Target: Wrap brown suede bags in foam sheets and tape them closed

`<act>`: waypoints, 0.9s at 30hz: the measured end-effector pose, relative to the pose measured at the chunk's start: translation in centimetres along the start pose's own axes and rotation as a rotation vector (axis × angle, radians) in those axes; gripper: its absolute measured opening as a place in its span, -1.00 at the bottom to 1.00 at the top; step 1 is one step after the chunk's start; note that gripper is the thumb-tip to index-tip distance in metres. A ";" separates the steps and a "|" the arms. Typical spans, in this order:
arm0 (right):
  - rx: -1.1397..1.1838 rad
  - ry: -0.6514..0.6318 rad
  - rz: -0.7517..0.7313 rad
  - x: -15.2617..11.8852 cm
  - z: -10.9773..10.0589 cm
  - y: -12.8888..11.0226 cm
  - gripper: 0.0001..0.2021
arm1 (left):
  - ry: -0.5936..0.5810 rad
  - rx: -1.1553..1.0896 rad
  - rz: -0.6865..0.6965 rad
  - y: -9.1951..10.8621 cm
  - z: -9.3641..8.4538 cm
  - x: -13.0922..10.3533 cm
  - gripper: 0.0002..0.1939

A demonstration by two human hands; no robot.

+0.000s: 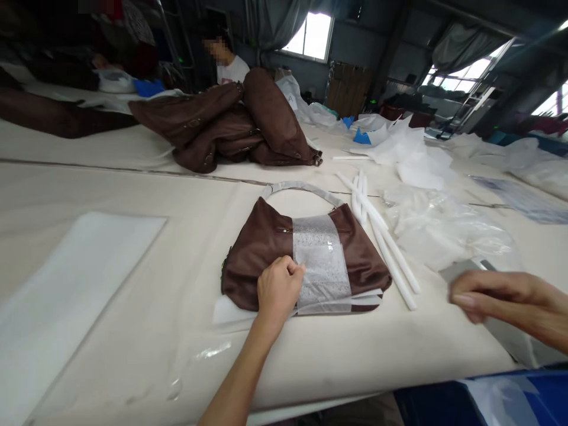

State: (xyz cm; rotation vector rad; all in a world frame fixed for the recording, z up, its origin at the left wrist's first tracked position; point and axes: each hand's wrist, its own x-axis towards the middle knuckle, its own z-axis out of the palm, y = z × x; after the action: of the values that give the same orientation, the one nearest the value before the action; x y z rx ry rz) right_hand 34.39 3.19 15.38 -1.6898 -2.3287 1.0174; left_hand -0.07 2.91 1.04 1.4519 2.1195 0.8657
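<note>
A brown handbag (255, 251) lies on the pale table in front of me, with a translucent wrap band (323, 260) around its middle. Its curved handle (302, 186) is covered in thin clear wrapping. My left hand (278, 287) is closed over the bag's front, thumb and forefinger pinched at the left edge of the band. To the right, away from the bag, my right hand (492, 296) is closed and slightly blurred; whatever its fingers may hold is hidden. Below and behind that hand is a grey box-like object (510, 340), partly covered by it.
White foam tubes (390, 254) lie right of the bag, near crumpled clear plastic (448, 228). A white foam sheet (89, 278) is at left. Several brown bags (226, 127) are heaped behind. A person (231, 65) is beyond them. Blue material (430, 408) sits below the front edge.
</note>
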 end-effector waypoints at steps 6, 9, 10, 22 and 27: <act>-0.378 -0.434 -0.558 12.8 4.2 -11.3 -0.76 | 0.000 -0.002 0.005 -0.3 0.3 0.1 -0.71; -0.743 -0.451 -0.670 17.0 5.6 -14.0 -0.85 | 0.008 0.014 0.021 -0.5 0.4 0.1 -0.71; -0.844 -0.457 -0.675 18.1 6.0 -14.6 -0.86 | 0.009 0.017 0.028 -0.6 0.5 0.1 -0.71; -1.163 -0.415 -0.586 24.6 9.1 -17.2 -0.77 | 0.005 0.014 0.038 -1.0 0.8 0.2 -0.68; -0.954 -0.154 -0.261 25.0 4.2 -15.2 -0.39 | -0.005 0.035 -0.005 -0.5 0.3 0.3 -0.67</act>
State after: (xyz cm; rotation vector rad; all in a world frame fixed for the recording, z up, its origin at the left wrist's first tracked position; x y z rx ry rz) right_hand 10.55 20.58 13.07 -1.4279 -3.3065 -0.0780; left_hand -0.31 3.17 0.52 1.4639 2.1441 0.8257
